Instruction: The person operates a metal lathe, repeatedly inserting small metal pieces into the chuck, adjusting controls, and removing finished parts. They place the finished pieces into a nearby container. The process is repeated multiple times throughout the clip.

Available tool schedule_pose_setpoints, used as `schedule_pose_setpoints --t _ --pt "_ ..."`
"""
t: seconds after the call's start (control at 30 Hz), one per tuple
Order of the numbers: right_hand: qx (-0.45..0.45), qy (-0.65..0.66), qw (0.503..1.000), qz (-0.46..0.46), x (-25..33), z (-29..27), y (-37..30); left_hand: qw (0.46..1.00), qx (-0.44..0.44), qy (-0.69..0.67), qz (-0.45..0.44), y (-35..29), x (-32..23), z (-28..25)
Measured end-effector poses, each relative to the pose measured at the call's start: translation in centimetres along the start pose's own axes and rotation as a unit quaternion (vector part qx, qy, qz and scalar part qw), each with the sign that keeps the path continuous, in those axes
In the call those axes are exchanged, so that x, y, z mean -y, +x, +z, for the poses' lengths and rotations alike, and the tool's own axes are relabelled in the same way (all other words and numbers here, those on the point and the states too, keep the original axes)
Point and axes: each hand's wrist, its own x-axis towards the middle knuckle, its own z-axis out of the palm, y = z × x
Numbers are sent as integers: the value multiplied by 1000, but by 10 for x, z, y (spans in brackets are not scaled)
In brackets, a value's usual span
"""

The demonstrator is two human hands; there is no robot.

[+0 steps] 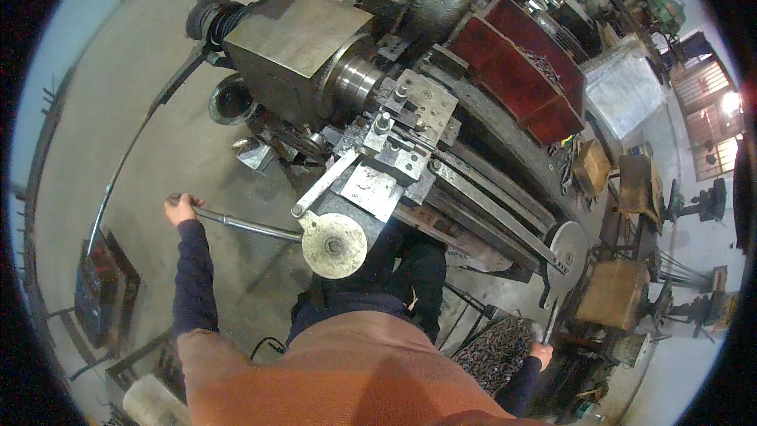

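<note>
My left hand [183, 209] is closed around the outer end of a long metal lever [252, 226]. That lever runs to a round pale metal disc [334, 245] at the front of a lathe. Low on the right, my right hand [542, 355] grips a crank handle [553, 317] hanging from a second round wheel [569, 246] at the bed's right end. Between the hands lies the tool slide with its bolted blocks [408, 159]. A shiny cylindrical spindle [357, 82] faces it from the boxy headstock [292, 31].
A red metal tray [505, 71] with small metal pieces sits behind the bed. Beside my right arm is a heap of small dark parts [495, 353]. A motor [418, 0] stands at the back. A dark box [98, 300] rests on the left floor; wooden boxes [611, 292] line the right.
</note>
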Motion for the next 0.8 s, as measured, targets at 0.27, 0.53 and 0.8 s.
schedule_pose_setpoints --t 0.27,0.53,0.8 --pt "-113 64 985 -113 18 12 25 989 36 146 -1 10 4 -8" --pt "-134 -57 956 -256 25 1 140 992 44 117 -31 18 22 -49" --pt "-148 -100 977 -115 72 -15 149 817 312 483 29 83 -12 -52"
